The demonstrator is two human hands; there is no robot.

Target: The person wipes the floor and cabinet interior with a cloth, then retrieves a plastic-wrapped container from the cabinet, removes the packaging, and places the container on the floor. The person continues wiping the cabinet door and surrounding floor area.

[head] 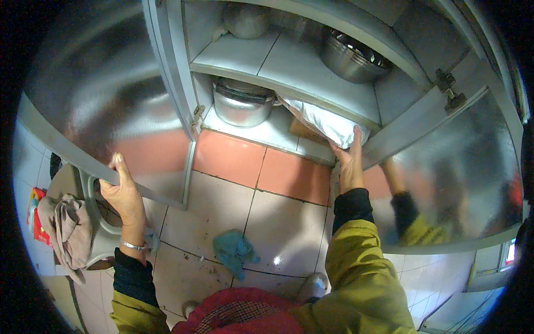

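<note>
My left hand [125, 192] grips the lower edge of the left cabinet door [137, 125], which stands swung out. My right hand [349, 160] reaches into the lower compartment at its right end, fingers against a white plastic bag [323, 119] or sheet; its far side is hidden under the shelf. Below the white sheet shows a brown box-like thing [306, 130]. A steel pot with a dark rim band [242, 104] stands at the left of that compartment. On the tiled shelf [308, 67] above are a stack of steel bowls [354, 56] and a rounded metal vessel [246, 21].
The right door [454, 179] is swung out too, mirroring my right arm. A blue-green cloth [235, 252] lies on the tiled floor among crumbs. At the left, a beige towel [69, 234] hangs over a pale plastic stool or chair [100, 234], beside a red package [39, 221].
</note>
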